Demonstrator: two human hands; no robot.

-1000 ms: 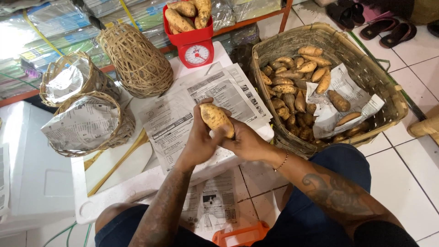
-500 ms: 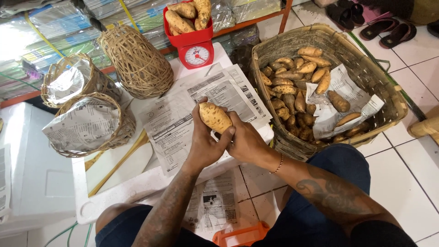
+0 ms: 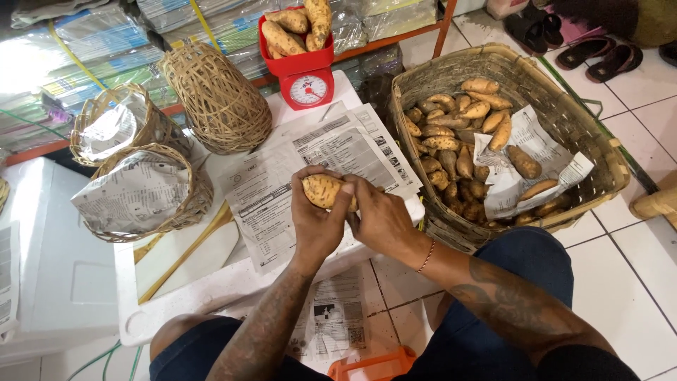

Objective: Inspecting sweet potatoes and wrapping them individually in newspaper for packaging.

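Observation:
Both hands grip one yellowish-brown sweet potato [image 3: 323, 190] over the sheets of newspaper [image 3: 282, 180] on a low white box. My left hand [image 3: 317, 222] wraps it from below and the left. My right hand [image 3: 381, 219] presses against its right end with the fingers curled. A large woven basket [image 3: 592, 141] to the right holds several more sweet potatoes [image 3: 451, 137] on newspaper.
A red kitchen scale [image 3: 305, 74] with sweet potatoes in its pan stands behind the newspaper. An upturned wicker basket [image 3: 215, 99] and two newspaper-lined small baskets [image 3: 141, 190] sit at the left. Sandals [image 3: 564, 42] lie on the tiled floor at top right. An orange object [image 3: 370, 367] is by my knees.
The sweet potato has come down from upright to lying sideways, lower over the newspaper. My right hand has closed against its right end.

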